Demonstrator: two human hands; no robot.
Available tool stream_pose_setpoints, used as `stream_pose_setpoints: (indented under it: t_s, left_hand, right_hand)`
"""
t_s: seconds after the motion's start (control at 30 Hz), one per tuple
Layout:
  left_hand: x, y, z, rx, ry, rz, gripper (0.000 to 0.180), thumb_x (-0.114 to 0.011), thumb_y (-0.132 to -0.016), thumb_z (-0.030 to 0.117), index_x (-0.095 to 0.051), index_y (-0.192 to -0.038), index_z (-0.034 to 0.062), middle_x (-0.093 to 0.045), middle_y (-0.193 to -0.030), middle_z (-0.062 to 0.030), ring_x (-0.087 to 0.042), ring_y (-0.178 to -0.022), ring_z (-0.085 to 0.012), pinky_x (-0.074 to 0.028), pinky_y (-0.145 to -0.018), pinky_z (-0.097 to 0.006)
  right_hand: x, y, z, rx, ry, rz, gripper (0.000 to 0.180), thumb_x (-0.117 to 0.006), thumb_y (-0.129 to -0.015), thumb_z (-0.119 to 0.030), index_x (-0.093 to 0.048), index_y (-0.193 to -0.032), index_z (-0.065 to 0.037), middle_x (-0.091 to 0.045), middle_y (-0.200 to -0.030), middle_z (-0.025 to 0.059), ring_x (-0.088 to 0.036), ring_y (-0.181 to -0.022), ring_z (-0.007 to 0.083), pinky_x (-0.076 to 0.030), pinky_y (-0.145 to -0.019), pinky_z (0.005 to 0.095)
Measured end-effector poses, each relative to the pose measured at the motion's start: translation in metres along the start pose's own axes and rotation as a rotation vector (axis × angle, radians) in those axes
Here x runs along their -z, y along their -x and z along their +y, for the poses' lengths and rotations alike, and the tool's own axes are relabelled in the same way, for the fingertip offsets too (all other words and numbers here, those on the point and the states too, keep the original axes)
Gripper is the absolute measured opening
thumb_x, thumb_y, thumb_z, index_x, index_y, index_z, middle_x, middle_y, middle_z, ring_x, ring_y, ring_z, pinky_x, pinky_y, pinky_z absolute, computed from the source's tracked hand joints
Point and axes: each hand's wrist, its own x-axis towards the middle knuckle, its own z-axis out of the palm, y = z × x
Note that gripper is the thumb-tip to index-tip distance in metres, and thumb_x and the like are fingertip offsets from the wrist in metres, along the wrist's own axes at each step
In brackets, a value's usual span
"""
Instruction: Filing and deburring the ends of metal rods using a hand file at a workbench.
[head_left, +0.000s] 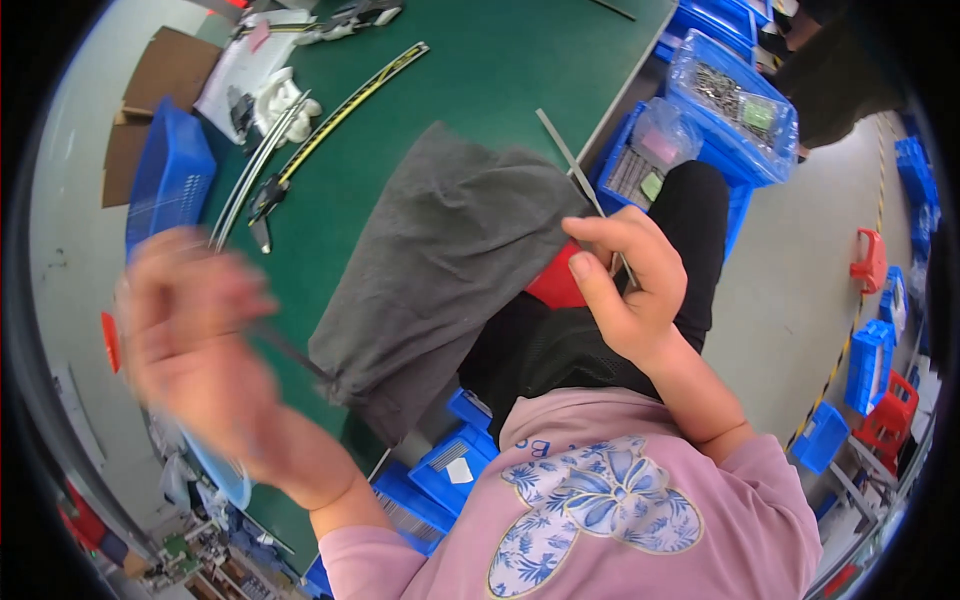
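Observation:
My right hand [635,285] is closed, thumb and fingers curled round a thin flat metal strip [570,155] that slants up and left over the table edge. On the left, my left hand [200,340] is raised and smeared by motion, so its grip is unclear. A narrow dark band [290,352] runs between it and the gathered corner of a grey cloth [440,250]. That cloth lies creased across the green table [480,60] and over its near edge. Beside my right fingertips a piece of red material [558,280] shows on my lap.
Curved black-and-yellow strip [350,105], slim metal rods [258,165] and white gloves [280,105] lie on the table, near a blue basket [175,180]. Blue bins [735,105] with small metal parts stand at the right; more blue bins [450,465] sit below the table edge.

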Motion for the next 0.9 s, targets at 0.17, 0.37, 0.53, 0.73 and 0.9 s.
stream_pose_setpoints:
  t_s: [0.17, 0.37, 0.53, 0.73, 0.9]
  left_hand:
    - [0.137, -0.042, 0.031, -0.021, 0.882, 0.294, 0.008, -0.050, -0.097, 0.007, -0.049, -0.097, -0.0014, -0.043, -0.082, -0.0077, -0.042, -0.078, -0.0182, -0.038, -0.069, -0.033]
    - [0.089, -0.007, -0.005, 0.336, 1.472, 0.636, 0.012, -0.050, -0.098, 0.010, -0.044, -0.090, 0.0031, -0.042, -0.081, -0.0078, -0.041, -0.076, -0.0196, -0.036, -0.069, -0.035]
    - [0.030, 0.023, -0.046, 0.595, 1.653, 0.724, 0.015, -0.051, -0.099, 0.014, -0.048, -0.093, 0.0012, -0.044, -0.084, -0.0087, -0.043, -0.077, -0.0211, -0.039, -0.071, -0.035]
    - [0.022, 0.065, -0.069, 0.698, 1.277, 0.610, 0.018, -0.051, -0.100, 0.017, -0.053, -0.098, -0.0008, -0.054, -0.093, -0.0105, -0.055, -0.090, -0.0241, -0.049, -0.083, -0.038]
    - [0.044, 0.102, -0.058, 1.186, 1.117, 0.207, 0.033, -0.055, -0.097, 0.014, -0.053, -0.125, -0.0040, -0.062, -0.115, -0.0128, -0.061, -0.101, -0.0224, -0.055, -0.079, -0.032]
  right_hand:
    - [-0.010, 0.011, 0.005, 0.075, -0.038, -0.078, 0.026, -0.071, -0.070, -0.002, -0.070, -0.097, -0.005, -0.054, -0.065, 0.0001, -0.049, -0.055, 0.0134, -0.034, -0.056, 0.0288]
    - [-0.027, 0.004, 0.000, 0.258, 0.059, -0.153, 0.034, -0.079, -0.067, -0.015, -0.071, -0.100, -0.007, -0.055, -0.066, 0.0001, -0.051, -0.058, 0.0172, -0.037, -0.059, 0.0313]
    - [-0.019, 0.009, 0.008, 0.218, 0.005, -0.129, 0.017, -0.075, -0.074, -0.014, -0.069, -0.090, -0.008, -0.057, -0.068, 0.0002, -0.053, -0.059, 0.0183, -0.038, -0.061, 0.0316]
    - [-0.005, 0.011, 0.017, 0.116, 0.014, -0.163, 0.010, -0.068, -0.082, -0.007, -0.066, -0.092, -0.003, -0.059, -0.074, 0.0051, -0.051, -0.065, 0.0197, -0.038, -0.063, 0.0310]
    - [0.000, -0.002, 0.033, 0.099, 0.105, -0.099, 0.007, -0.071, -0.079, -0.011, -0.066, -0.084, -0.009, -0.054, -0.066, 0.0008, -0.050, -0.057, 0.0185, -0.037, -0.061, 0.0318]
